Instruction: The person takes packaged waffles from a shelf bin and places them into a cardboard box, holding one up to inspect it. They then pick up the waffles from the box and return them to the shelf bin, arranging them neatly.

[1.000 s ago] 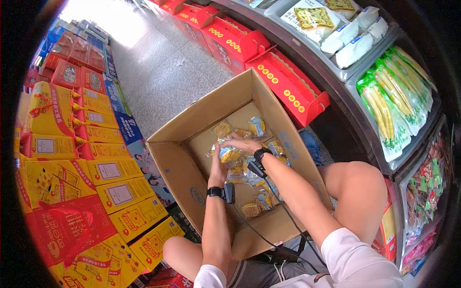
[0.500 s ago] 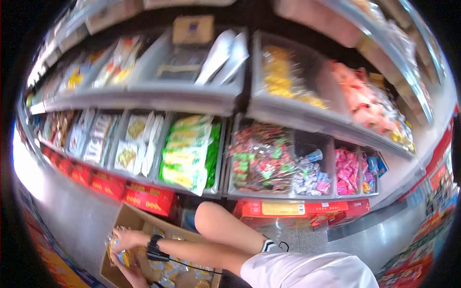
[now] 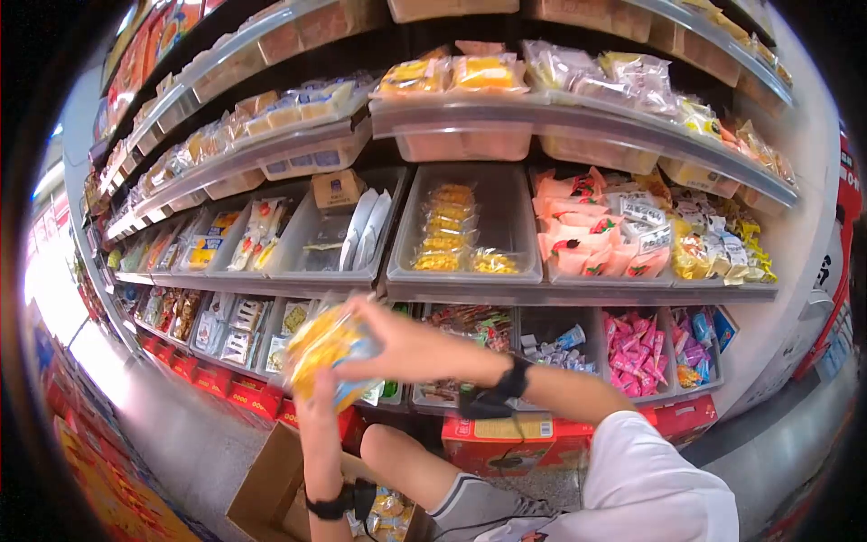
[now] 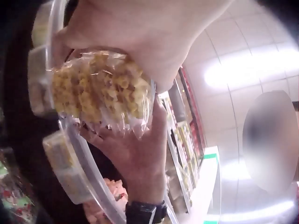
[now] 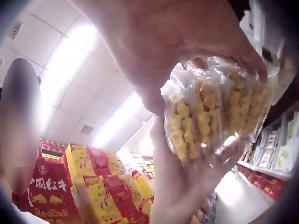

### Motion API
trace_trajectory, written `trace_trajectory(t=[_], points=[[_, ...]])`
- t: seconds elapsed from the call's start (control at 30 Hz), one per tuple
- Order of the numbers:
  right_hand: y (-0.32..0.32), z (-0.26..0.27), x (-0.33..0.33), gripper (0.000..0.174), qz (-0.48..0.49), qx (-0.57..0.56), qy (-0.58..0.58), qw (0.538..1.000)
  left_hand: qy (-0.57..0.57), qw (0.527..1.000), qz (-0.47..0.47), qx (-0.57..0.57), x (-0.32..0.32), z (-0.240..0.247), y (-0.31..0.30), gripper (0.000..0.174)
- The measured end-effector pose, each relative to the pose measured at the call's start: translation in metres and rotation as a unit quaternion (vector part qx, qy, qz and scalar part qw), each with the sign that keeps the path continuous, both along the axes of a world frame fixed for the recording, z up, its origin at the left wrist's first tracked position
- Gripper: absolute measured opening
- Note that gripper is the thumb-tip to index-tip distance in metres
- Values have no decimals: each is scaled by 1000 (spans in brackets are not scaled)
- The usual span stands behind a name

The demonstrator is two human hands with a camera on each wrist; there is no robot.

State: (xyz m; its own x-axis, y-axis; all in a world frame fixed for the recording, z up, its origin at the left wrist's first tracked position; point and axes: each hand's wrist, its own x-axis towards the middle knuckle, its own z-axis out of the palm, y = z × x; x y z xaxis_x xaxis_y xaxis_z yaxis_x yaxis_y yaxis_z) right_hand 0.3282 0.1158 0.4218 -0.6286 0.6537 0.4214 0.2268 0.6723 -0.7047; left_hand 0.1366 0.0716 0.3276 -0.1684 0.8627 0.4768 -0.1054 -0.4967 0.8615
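Between both hands is a row of several clear-wrapped yellow snack packets [image 3: 327, 348], raised in front of the shelves. My left hand [image 3: 316, 411] grips the row from below, and my right hand [image 3: 411, 348] grips it from the upper right side. In the right wrist view the packets [image 5: 205, 112] stand side by side, with bumpy yellow pieces inside the wrap. A grey bin [image 3: 517, 212] on the middle shelf holds similar yellow packets [image 3: 447, 226]. Below the hands, more packets [image 3: 390, 506] lie in an open cardboard box [image 3: 262, 479].
Pink packets [image 3: 578, 226] fill the bin to the right, while white sleeves [image 3: 366, 230] stand in the bin to the left. The shelf edge [image 3: 578, 294] runs behind my right forearm. Red cartons [image 3: 506, 443] stand on the floor under the lowest shelf.
The view has swung from the box on the floor up to the shelves. Both hands have lifted the row of packets out of the box, up to the height of the lower bins.
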Motion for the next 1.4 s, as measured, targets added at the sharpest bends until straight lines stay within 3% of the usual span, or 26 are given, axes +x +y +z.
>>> trace_trajectory(t=[0.03, 0.07, 0.1, 0.13, 0.17, 0.2, 0.27, 0.33, 0.43, 0.6, 0.7, 0.8, 0.87, 0.97, 1.07, 1.17, 1.27, 1.4], points=[[4, 9, 25, 68, 3, -27, 30, 999, 25, 999, -24, 36, 19, 21, 10, 61], [7, 19, 47, 67, -3, 29, 56, 998, 17, 998, -56, 33, 39, 43, 15, 64], [-4, 40, 69, 67, -53, -29, 33, 998, 10, 996, -88, 28, 58, 64, 19, 68], [-11, 57, 88, 81, -78, -43, 44, 995, 19, 992, -115, 52, 77, 82, 26, 70], [5, 58, 108, 82, -91, -37, 45, 994, 27, 987, -141, 74, 94, 96, 34, 72], [6, 68, 124, 84, -114, -78, 59, 989, 39, 982, -164, 89, 106, 106, 47, 73], [25, 78, 152, 90, -129, -38, 83, 987, 58, 972, -197, 111, 127, 126, 73, 76], [16, 98, 161, 76, -170, -91, 98, 976, 75, 965, -222, 117, 144, 138, 96, 77], [49, 105, 180, 91, -164, -129, 91, 974, 112, 955, -255, 104, 154, 148, 129, 79], [92, 100, 176, 111, -130, -62, 38, 989, 144, 953, -237, 118, 142, 144, 156, 84], [120, 94, 166, 110, -109, -23, -9, 994, 135, 960, -222, 108, 129, 131, 174, 95], [134, 77, 160, 107, -90, 11, -68, 994, 203, 953, -206, 89, 116, 121, 190, 102], [131, 77, 161, 113, -215, 108, -190, 952, 247, 946, -191, 84, 112, 124, 191, 111], [115, 76, 161, 116, -317, 166, -271, 894, 300, 936, -172, 72, 113, 128, 184, 120], [107, 72, 159, 113, -298, 198, -221, 907, 302, 937, -51, 169, 116, 120, 172, 122], [95, 69, 149, 113, -258, 283, -184, 905, 257, 945, -83, 185, 119, 125, 144, 123], [86, 77, 137, 111, -226, 415, -238, 849, 388, 895, -12, 220, 116, 113, 158, 121], [71, 95, 121, 101, -226, 319, -375, 841, 384, 897, -85, 203, 115, 104, 162, 117]])
